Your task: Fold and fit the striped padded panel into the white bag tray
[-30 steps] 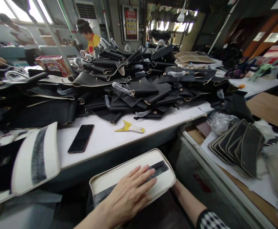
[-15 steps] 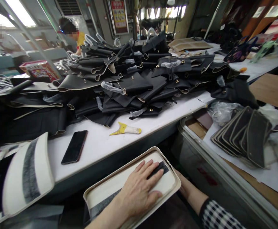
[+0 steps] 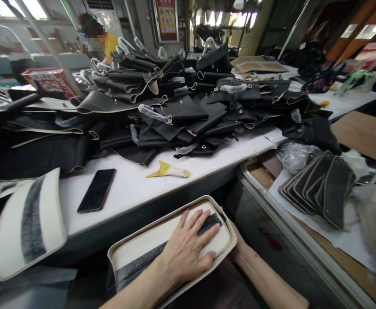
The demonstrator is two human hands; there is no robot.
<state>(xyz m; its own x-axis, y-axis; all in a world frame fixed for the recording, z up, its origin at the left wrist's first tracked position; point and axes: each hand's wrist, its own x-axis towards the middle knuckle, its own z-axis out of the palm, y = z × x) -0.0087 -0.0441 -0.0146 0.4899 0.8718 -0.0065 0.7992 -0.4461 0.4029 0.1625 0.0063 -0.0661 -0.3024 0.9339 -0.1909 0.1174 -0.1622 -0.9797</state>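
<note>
My left hand (image 3: 191, 246) lies flat with fingers spread on a cream bag piece (image 3: 162, 231), tray-like with a raised rim and a dark grey strip along its middle. Dark material shows under this piece, low in the view. At the right end of the rim is my right hand (image 3: 236, 245), its fingers hidden behind the piece. To the left stands a similar curved cream piece (image 3: 53, 210) with a dark grey band.
On the white table (image 3: 132, 184) lie a phone (image 3: 97, 191), a yellow and white fork-ended tool (image 3: 168, 170) and a big heap of black bag parts (image 3: 175, 111). Stacked dark panels (image 3: 316, 189) sit on the right. A person (image 3: 110, 45) is at the back left.
The view has shifted slightly. My left hand still presses on the cream piece, its fingers a little differently placed. More of my right forearm is bare, the checked sleeve out of view.
</note>
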